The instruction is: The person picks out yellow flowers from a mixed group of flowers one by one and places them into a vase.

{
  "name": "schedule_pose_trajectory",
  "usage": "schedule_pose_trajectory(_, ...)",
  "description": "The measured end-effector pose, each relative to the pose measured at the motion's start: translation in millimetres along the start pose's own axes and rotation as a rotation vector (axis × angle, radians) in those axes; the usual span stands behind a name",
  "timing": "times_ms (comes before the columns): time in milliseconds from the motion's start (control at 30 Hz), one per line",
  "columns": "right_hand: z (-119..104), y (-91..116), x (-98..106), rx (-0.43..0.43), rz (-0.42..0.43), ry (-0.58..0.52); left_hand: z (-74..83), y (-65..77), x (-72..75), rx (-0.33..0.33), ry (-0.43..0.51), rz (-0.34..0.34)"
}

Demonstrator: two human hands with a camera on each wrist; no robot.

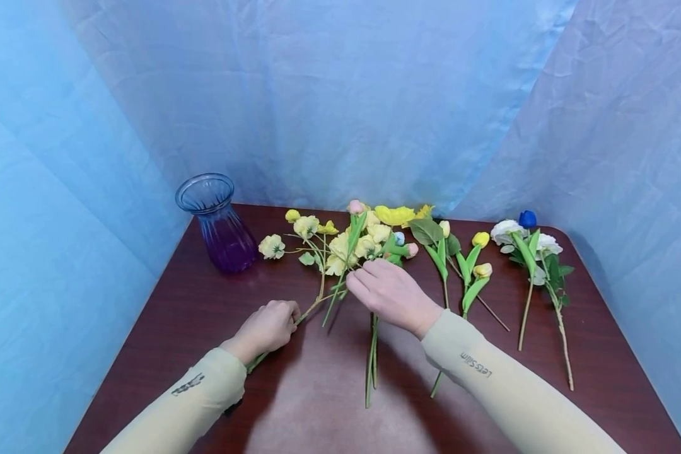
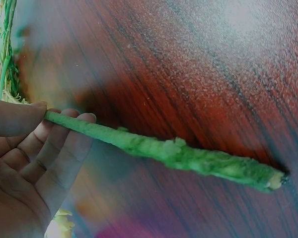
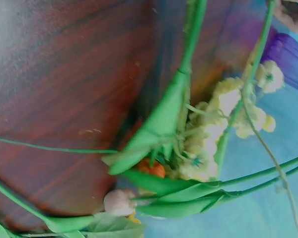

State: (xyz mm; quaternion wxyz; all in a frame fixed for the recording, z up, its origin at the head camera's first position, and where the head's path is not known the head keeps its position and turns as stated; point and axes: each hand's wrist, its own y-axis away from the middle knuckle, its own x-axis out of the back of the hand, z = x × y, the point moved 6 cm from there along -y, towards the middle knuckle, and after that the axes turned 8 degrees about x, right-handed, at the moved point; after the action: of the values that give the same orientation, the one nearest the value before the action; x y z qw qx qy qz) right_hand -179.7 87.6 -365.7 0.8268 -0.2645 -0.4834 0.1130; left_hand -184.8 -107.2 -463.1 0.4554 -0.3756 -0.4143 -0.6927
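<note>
**Pinched at Left, Crowded at Centre**

Your left hand (image 1: 267, 325) pinches the green, knobbly stem (image 2: 149, 146) of a branching pale-yellow flower spray (image 1: 306, 227), its blooms toward the back. Your right hand (image 1: 386, 290) bends over slim green stems (image 1: 372, 337); its fingertips are hidden, their hold impossible to tell. Dark-red wooden tabletop (image 1: 170, 315) separates your left hand from the blue-and-purple ribbed glass vase (image 1: 221, 233) near the back-left edge. Only the left-wrist view shows the knobbly stem's blunt tip.
</note>
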Motion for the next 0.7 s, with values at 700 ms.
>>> schedule_pose_trajectory(700,26.4,-35.4,83.1,0.045,0.324,0.044,1.4,-1.0,-0.3,0.000,-0.013,-0.014)
